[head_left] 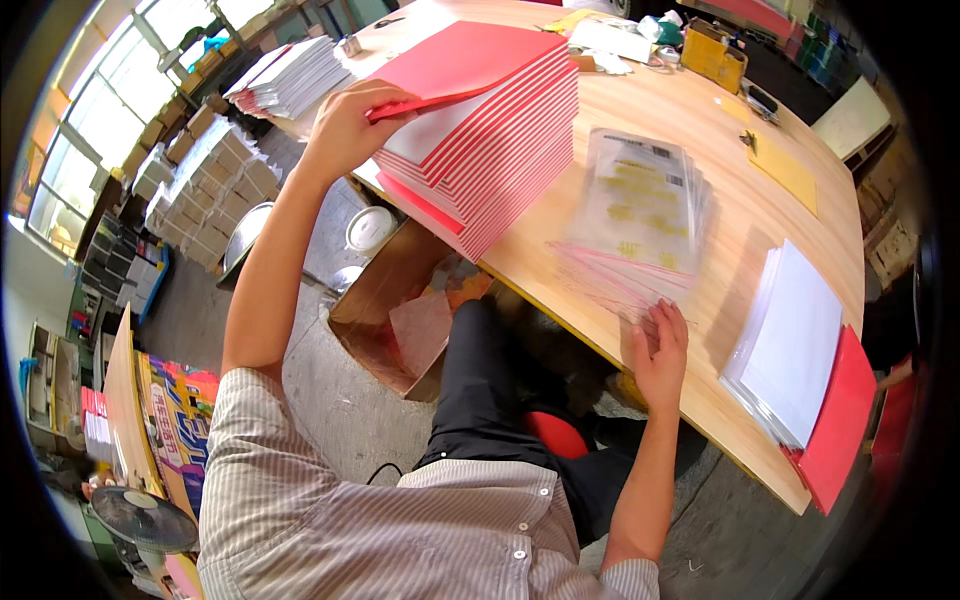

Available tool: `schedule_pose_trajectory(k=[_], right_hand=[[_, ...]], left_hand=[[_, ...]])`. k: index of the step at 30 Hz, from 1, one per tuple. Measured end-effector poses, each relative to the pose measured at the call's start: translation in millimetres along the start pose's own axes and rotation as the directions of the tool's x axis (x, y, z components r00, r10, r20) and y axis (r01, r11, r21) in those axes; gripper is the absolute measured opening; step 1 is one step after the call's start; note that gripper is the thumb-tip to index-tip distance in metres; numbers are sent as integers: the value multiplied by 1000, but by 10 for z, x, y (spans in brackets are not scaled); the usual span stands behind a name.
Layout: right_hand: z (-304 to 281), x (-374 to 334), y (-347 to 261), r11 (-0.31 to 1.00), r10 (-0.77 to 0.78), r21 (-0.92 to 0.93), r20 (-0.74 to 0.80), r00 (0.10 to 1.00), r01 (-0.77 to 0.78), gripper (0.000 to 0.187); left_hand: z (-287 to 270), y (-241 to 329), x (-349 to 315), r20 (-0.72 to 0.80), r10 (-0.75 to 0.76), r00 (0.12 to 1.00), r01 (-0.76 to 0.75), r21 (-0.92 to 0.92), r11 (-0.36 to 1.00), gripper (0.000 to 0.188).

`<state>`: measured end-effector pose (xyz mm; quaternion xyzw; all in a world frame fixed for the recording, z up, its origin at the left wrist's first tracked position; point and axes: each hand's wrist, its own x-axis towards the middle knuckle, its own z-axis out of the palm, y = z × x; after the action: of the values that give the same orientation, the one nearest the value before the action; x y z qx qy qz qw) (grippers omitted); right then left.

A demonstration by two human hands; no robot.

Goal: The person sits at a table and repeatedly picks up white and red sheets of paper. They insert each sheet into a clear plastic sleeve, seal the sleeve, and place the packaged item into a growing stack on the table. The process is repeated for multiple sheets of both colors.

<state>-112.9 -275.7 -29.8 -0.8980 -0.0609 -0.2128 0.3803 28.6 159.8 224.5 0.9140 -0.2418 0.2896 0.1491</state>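
Observation:
A tall stack of red-covered booklets with white insides (500, 130) stands at the table's left edge. My left hand (352, 125) pinches the near-left corner of the top red booklet (470, 60) and lifts it slightly off those below. To the right of the stack lies a fanned pile of clear plastic bags (640, 205) with yellow print and pinkish edges. My right hand (662, 355) rests at the bags' near end, thumb and fingers apart, fingertips at the edge of the pile. Whether a bag edge is under them is hard to make out.
White, plastic-wrapped packs (790, 345) lie on a red booklet (840, 420) at the table's right. A yellow sheet (783, 173) and a yellow box (714, 57) are farther back. Below the table edge is an open cardboard box (385, 345). More booklets (295, 78) sit at far left.

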Motion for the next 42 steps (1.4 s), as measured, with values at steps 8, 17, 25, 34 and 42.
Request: schedule_pose_trajectory(k=[8,17,25,34,42], right_hand=[[-7,-18,65,1000,1,18,-89,996,0,37],[-404,-189,-71,917,133,398,-332,934,11,36],[-1201,-240,-672,827,44,507,-487,872,242,52],[-1229,-462,-435,431,-36,899,104,994,-78,119],[-1081,-772,-387,423,53,868,262,964,-259,122]], left_hand=[[103,-68,100,-20,-242,970,242,-5,970,26],[-226,-146,427,-713,-30,701,126,82,989,34],[-364,912,290,-642,-275,716,38,-357,933,41],[857,1888,-510,90,-233,968,190,-873,449,22],[1464,1725,-876,410,-235,881,434,-899,61,23]])
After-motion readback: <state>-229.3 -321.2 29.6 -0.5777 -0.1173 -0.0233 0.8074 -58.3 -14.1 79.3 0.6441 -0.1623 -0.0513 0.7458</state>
